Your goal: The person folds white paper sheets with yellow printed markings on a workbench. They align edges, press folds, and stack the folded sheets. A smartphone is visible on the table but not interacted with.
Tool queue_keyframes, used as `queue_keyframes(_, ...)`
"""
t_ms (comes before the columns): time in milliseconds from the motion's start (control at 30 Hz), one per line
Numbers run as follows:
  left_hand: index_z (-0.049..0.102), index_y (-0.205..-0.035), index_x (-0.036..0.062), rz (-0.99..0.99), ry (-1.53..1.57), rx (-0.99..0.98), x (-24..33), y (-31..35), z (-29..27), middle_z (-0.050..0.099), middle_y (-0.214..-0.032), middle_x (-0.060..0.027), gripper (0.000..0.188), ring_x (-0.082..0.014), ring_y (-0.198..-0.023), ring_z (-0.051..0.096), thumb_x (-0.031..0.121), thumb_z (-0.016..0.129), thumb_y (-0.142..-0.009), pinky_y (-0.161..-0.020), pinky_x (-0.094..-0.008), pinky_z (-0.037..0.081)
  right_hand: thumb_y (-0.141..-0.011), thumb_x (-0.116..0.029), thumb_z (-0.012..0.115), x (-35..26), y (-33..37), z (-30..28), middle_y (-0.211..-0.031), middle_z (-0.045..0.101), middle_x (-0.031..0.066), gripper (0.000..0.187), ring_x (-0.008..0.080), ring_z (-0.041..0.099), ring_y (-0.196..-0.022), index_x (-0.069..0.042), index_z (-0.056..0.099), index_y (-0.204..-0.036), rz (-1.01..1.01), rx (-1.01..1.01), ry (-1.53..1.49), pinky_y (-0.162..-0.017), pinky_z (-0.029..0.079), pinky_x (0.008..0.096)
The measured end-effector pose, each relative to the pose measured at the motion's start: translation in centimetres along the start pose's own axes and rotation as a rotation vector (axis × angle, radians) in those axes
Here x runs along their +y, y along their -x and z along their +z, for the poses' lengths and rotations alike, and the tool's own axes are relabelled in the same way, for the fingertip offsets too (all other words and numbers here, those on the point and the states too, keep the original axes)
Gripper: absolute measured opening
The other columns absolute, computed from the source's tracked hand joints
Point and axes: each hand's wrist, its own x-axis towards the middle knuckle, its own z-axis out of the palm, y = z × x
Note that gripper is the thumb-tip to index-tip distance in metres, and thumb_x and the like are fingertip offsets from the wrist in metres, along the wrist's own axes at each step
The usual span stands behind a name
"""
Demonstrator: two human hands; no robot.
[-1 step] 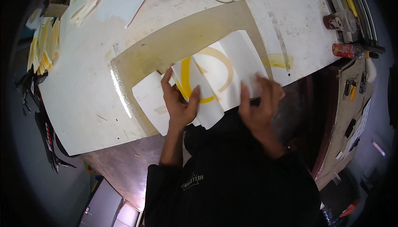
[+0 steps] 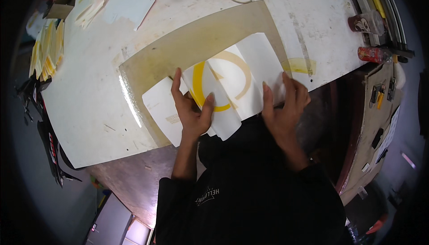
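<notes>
The folded white card sheet, printed with a yellow arc and a pale tan arc (image 2: 257, 61), lies between the person's two sets of fingers, with one panel of faint brown print to the left of the left fingers. The left hand (image 2: 192, 117) seems clamped on the raised panel with the yellow arc: its thumb presses on the face, its index finger points up along the panel's far side, and the rest are hidden behind it. The right hand (image 2: 288, 115) has thumb and index finger apart, both at the sheet's right end.

The sheet's near corner, below the left thumb, appears to overhang the edge of the pale, stained bench (image 2: 80, 115), so a tug toward the body could tip it off. Uneven pressure from the left thumb might crease the panel away from its fold line, and a loosened hold could let it spring open. The yellow-stained translucent mat (image 2: 156, 52), beyond the fingertips, might mark the white card.

Compared with the earlier frame, the right fingers are sharp instead of blurred, and the left index finger is straighter; the sheet lies almost unchanged.
</notes>
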Motion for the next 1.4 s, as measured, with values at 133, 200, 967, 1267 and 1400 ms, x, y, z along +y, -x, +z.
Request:
queue_keyframes(133,0.011,-0.157,0.0011,0.01,-0.088,-0.079,0.1,-0.3,-0.4,0.061,-0.122,-0.0255,0.086,-0.0265,-0.104,0.066,-0.005,0.06,-0.087,-0.094,-0.0374,0.052,-0.083,-0.024,0.08,1.7,0.2,-0.2,-0.102,0.059,0.0107,0.041,0.025,0.054,-0.097,0.0,0.068,-0.114,-0.039,-0.094,0.005,-0.09,0.031,0.0425)
queue_keyframes(200,0.015,-0.156,-0.0002,0.046,-0.126,-0.125,-0.6,-0.6,-0.8,0.059,-0.125,-0.0262,0.082,-0.0276,-0.107,0.065,-0.005,0.06,-0.087,-0.096,-0.0381,0.051,-0.082,-0.024,0.081,1.1,-0.1,0.1,-0.103,0.059,0.0098,0.04,0.0235,0.054,-0.097,-0.001,0.069,-0.112,0.055,-0.003,-0.032,-0.09,0.031,0.0418)
queue_keyframes(967,0.029,-0.149,-0.0052,0.08,-0.179,-0.133,-0.7,-0.7,-0.8,0.062,-0.121,-0.0228,0.069,-0.0219,-0.101,0.065,-0.005,0.058,-0.086,-0.09,-0.0324,0.052,-0.084,-0.013,0.075,0.7,1.1,-0.8,-0.132,0.059,0.018,0.025,0.0282,0.044,-0.112,-0.015,0.076,-0.108,-0.328,0.04,0.076,-0.092,0.029,0.0426)
queue_keyframes(1267,0.035,-0.147,-0.0067,0.1,-0.205,-0.111,-0.7,-0.7,-0.8,0.065,-0.116,-0.0225,0.066,-0.0204,-0.095,0.067,-0.004,0.059,-0.086,-0.086,-0.0302,0.053,-0.078,-0.006,0.079,1.5,-0.2,-0.8,-0.091,0.064,0.0041,0.024,0.0231,0.059,-0.089,-0.005,0.072,-0.101,-0.294,-0.037,0.043,-0.089,0.032,0.0435)
queue_keyframes(1400,0.037,-0.146,-0.0071,0.121,-0.196,-0.091,-0.8,-0.8,-0.5,0.065,-0.117,-0.0229,0.064,-0.0211,-0.098,0.067,-0.004,0.059,-0.086,-0.088,-0.0313,0.052,-0.083,-0.008,0.077,0.2,0.0,-0.7,-0.093,0.066,0.0062,0.023,0.0236,0.062,-0.092,-0.003,0.069,-0.104,-0.352,-0.262,-0.162,-0.088,0.036,0.0445)
